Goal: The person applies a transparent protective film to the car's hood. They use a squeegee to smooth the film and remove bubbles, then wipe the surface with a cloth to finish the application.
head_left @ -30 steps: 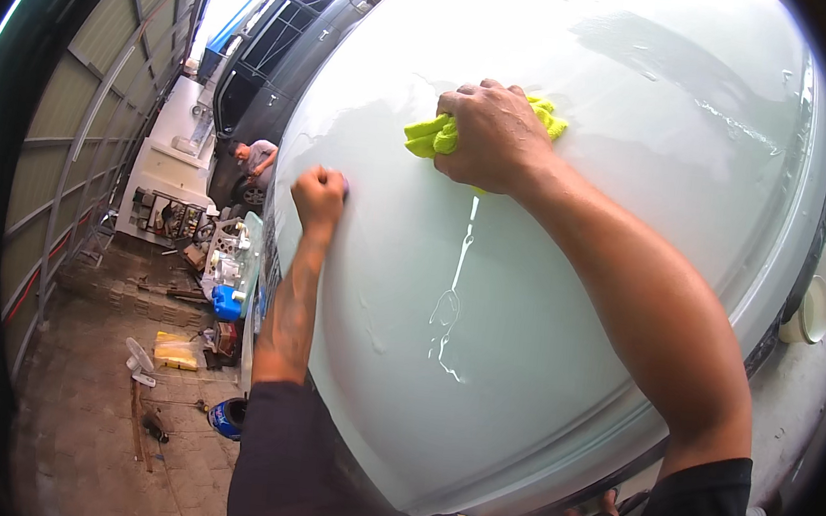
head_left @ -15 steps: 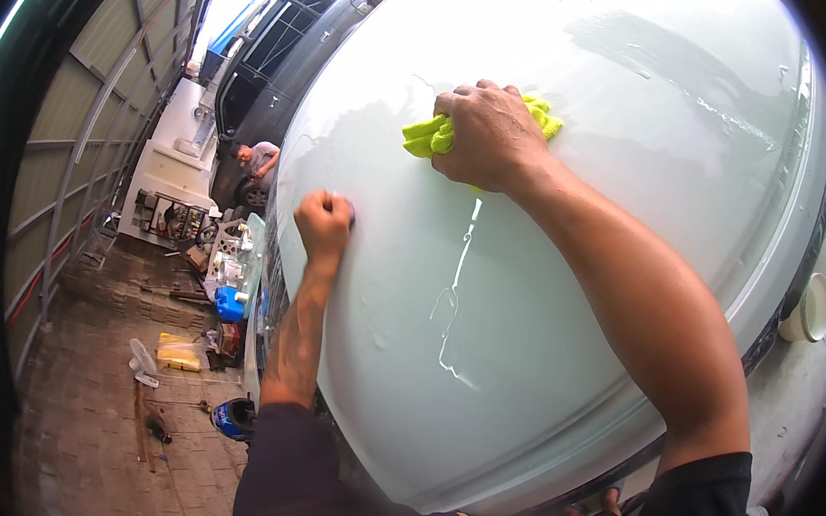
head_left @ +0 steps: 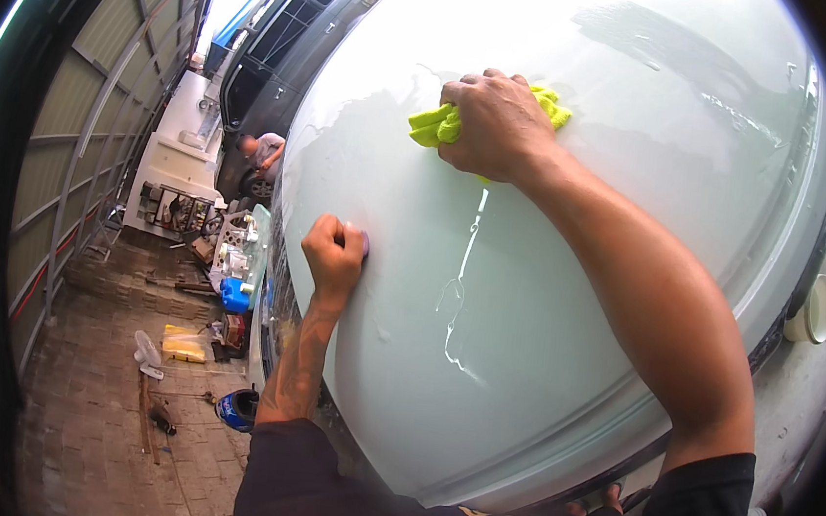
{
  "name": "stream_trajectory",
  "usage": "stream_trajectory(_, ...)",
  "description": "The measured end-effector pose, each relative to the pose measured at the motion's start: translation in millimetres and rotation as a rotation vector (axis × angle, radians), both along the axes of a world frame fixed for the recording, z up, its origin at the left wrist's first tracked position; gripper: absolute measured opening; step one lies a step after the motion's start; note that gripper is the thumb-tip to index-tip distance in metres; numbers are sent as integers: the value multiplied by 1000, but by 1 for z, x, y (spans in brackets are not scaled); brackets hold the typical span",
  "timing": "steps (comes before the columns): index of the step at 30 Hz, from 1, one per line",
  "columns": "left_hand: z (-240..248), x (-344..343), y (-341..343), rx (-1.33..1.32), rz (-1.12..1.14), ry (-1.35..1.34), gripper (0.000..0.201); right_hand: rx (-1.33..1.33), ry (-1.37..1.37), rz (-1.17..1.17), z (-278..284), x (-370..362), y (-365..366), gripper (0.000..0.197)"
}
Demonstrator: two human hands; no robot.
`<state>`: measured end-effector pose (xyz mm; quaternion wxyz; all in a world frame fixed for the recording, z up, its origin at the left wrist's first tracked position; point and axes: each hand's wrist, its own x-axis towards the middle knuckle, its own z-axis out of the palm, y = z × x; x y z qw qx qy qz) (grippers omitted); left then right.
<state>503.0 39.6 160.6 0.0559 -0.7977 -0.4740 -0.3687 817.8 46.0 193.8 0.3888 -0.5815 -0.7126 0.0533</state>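
Note:
A large pale, glossy car panel (head_left: pixel 527 298) fills the middle of the view, with wet patches and a thin streak of water running down it. My right hand (head_left: pixel 500 118) is closed round a bunched yellow-green cloth (head_left: pixel 434 124), pressed on the upper part of the panel. Lower and to the left, my left hand (head_left: pixel 331 254) is closed on a small purple object (head_left: pixel 366 245). Only the object's edge shows beside my fingers, against the panel, so its kind cannot be made out.
A white bucket (head_left: pixel 810 309) stands beyond the panel's right edge. To the left on the paved floor are a blue helmet (head_left: pixel 237 409), a yellow package (head_left: pixel 185 343) and a blue jug (head_left: pixel 234 293). Farther off, a person (head_left: pixel 263 152) crouches beside a dark vehicle (head_left: pixel 298 61).
My left hand has slid down and slightly right over the panel with the purple object. My right hand and the cloth have shifted a little to the right and up.

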Motion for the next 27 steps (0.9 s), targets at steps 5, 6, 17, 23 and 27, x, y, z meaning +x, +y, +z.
stream_trajectory(5,19,-23,138,7,279,26,31,26,42,51,3,-16,-1,34)
stream_trajectory(6,23,-27,155,-14,319,37,32,16,40,55,4,-17,-2,36)
stream_trajectory(17,0,-10,-9,-23,45,6,33,1,-4,-16,0,-3,0,37)
stream_trajectory(23,23,-61,148,-58,382,45,31,2,32,48,5,-17,-3,36)
stream_trajectory(27,3,-58,136,12,335,67,31,2,33,40,3,-6,-3,38)
